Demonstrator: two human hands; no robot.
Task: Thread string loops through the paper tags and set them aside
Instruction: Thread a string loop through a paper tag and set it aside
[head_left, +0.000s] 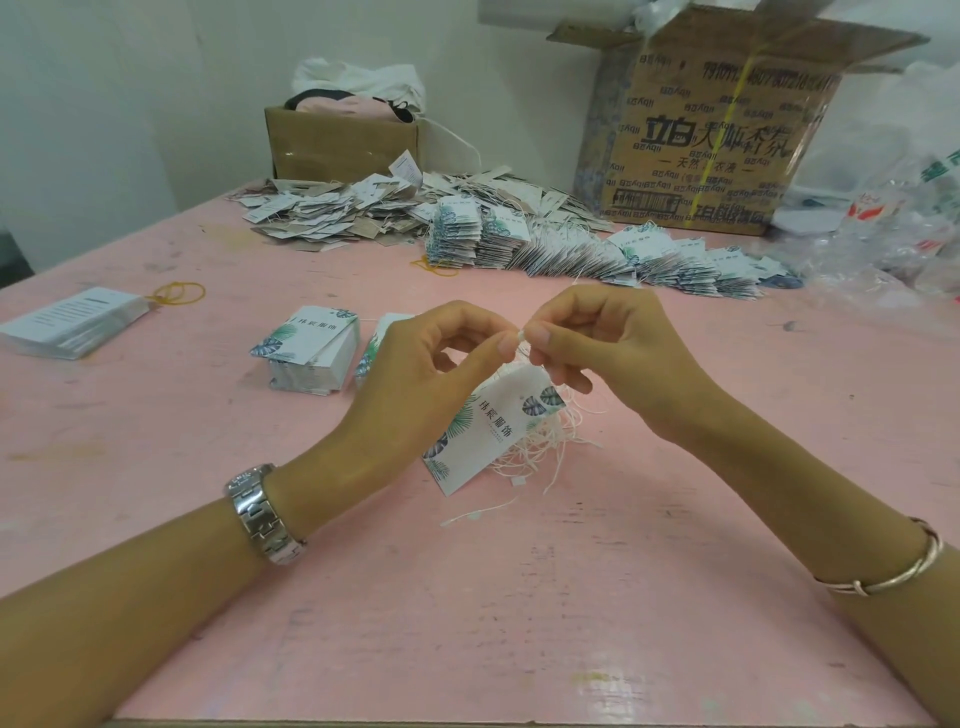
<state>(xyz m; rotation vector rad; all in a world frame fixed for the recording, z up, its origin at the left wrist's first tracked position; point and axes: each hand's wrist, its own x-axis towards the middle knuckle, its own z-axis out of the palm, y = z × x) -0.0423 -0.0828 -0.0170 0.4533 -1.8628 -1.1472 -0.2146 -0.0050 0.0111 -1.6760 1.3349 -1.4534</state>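
Left hand (415, 379) and right hand (608, 343) both pinch the string end (521, 336), with the tag (488, 431) just below, over the loose strings (545, 447). Risk: the pinch slips and the tag drops off, or the loop snags that pile

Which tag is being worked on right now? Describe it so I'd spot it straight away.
Start at the pink table, then find the two hands meeting near its middle. Just below the left hand and right hand is one leaf-printed tag, tilted, beside a tangle of white strings. Its neighbours sit in stacks; this one is single.
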